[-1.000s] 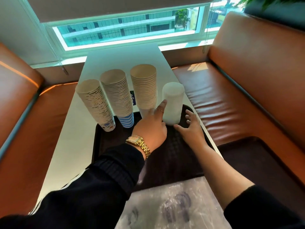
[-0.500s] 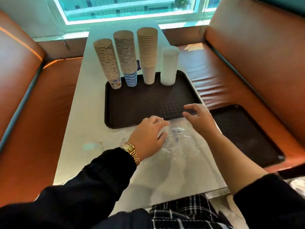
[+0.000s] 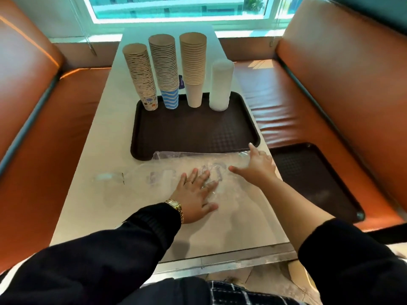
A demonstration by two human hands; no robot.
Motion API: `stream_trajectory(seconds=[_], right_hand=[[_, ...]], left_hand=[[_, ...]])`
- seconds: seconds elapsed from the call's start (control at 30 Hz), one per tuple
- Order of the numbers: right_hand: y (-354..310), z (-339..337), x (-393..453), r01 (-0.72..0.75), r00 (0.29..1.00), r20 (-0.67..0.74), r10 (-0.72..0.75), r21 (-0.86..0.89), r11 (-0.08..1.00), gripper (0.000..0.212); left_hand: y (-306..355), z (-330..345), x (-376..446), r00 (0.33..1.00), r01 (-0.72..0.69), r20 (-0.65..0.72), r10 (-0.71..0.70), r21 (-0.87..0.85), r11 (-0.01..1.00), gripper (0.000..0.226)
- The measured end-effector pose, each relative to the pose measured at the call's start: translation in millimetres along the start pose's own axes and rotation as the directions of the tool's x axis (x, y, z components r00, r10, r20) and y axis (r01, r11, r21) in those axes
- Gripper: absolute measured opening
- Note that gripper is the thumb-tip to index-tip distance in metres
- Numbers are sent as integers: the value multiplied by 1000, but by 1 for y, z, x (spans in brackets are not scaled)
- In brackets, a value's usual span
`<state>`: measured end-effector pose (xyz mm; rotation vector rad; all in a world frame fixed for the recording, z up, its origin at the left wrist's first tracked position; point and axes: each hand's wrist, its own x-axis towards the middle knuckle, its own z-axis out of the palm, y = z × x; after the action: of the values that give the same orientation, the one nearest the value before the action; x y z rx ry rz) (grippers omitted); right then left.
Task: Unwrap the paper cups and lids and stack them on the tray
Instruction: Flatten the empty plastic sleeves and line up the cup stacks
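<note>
My fingers (image 3: 199, 176) lay straight and spread: left hand (image 3: 195, 194) pressed flat on the clear plastic wrapper (image 3: 198, 160), right hand (image 3: 256, 165) open, touching its far right end beside the tray (image 3: 193, 133). Three cup stacks (image 3: 193, 69) and the white lids (image 3: 221, 84) stood along the tray's far edge. Stacking looked finished; next I judged I needed to gather the wrapper.

A long white surface (image 3: 92, 150) runs toward a bright window (image 3: 167, 7). Orange-brown leather bench seats flank it, one on the left (image 3: 44, 133) and one on the right (image 3: 343, 89). A second dark brown plastic tray (image 3: 317, 181) lies on the right bench seat.
</note>
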<state>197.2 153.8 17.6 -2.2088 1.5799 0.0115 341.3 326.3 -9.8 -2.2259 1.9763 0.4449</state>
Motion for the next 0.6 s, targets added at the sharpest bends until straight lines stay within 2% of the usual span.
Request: stream_trajectory(seconds=[0.07,0.13,0.17,0.23,0.3,0.4,0.5,0.6], right_hand=[[-5,-2,7,-28,999,29,26,76,997,104],[-5,-4,11,-56,995,92,42,152,987,90],[-6,-3,11,-47,993,114,32,138,989,80],[-4,-5,7,28,992,124,-33,44,999,63],[-3,-5,3,128,983,128,-132,45,991,51],[-3,-10,-7,175,954,192,-229,263,949,39],[2,-17,-17,-3,938,292,-185,544,839,31],[13,-25,-35,-268,891,441,-110,705,656,23]], left_hand=[[1,2,-2,1000,28,-13,-28,-22,999,70],[6,2,-5,997,70,-33,-71,-28,997,69],[8,2,-5,994,86,-62,-87,-25,996,69],[14,2,-6,986,119,-110,-122,-30,992,70],[22,2,-11,981,149,-117,-154,-50,988,73],[33,1,-23,970,206,-119,-212,-63,977,87],[48,11,-39,930,259,-239,-280,-115,959,95],[80,29,-56,816,289,-456,-355,-210,934,94]])
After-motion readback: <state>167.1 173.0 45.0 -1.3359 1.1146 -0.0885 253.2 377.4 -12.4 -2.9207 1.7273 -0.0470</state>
